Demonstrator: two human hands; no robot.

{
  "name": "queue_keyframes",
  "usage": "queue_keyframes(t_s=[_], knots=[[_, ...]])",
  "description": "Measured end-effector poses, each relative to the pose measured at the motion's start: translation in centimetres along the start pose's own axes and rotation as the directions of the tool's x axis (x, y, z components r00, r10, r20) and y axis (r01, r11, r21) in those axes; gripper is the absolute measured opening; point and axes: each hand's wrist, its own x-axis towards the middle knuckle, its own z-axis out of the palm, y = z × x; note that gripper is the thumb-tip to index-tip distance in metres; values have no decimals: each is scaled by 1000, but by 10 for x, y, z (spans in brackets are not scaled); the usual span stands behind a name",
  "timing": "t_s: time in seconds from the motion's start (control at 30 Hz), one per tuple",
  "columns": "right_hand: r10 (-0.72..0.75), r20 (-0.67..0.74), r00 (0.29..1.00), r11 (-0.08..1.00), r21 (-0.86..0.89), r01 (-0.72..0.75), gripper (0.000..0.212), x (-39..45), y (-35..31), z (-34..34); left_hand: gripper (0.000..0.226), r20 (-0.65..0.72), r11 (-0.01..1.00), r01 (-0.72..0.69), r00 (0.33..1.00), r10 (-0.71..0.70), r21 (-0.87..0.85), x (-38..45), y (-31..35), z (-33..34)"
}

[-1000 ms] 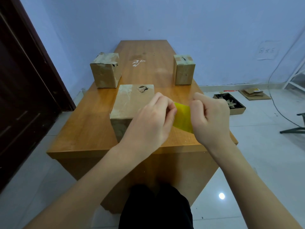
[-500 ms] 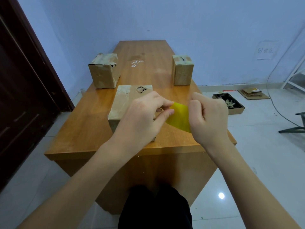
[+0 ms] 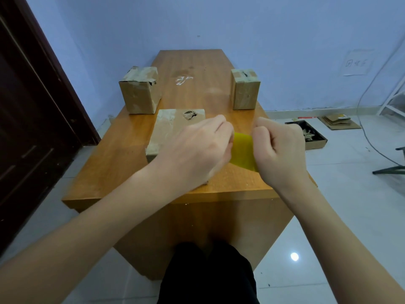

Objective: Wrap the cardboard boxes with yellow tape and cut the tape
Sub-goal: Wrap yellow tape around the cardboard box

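Two hands are pinching a yellow tape [image 3: 242, 150] strip above the counter's [image 3: 114, 163] near edge: left hand [image 3: 197, 153] and right hand [image 3: 281, 150], fingers curled, tips hidden. Left hand is covering much of the nearest cardboard box [image 3: 169, 128].

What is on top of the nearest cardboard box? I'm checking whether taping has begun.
The nearest cardboard box shows pale old tape patches and a torn hole, no yellow tape. The left hand covers its near right part, so that area cannot be seen.

left hand [image 3: 197, 150] closer, yellow tape [image 3: 242, 150] (shorter span)
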Motion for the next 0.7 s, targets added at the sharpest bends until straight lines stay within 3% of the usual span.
queue_keyframes(t_s=[0.27,0.37,0.43,0.53,0.7], knots=[[42,8,999,998,43,-42,28,-1,0,-1,21,47,999,-46,998,46,2,8,-8,1],[76,18,997,991,112,-77,29,-5,1,0,20,46,994,-21,999,26,-103,4,-10,0],[116,16,993,977,178,-118,32,-5,2,1,19,57,964,74,996,-62,-254,0,-14,-2],[163,54,985,951,259,-171,36,-2,2,0,34,209,829,306,950,-233,-468,1,-17,-7],[147,229,962,931,298,-213,32,0,0,-2,16,498,697,457,852,-165,-552,10,-22,-18]])
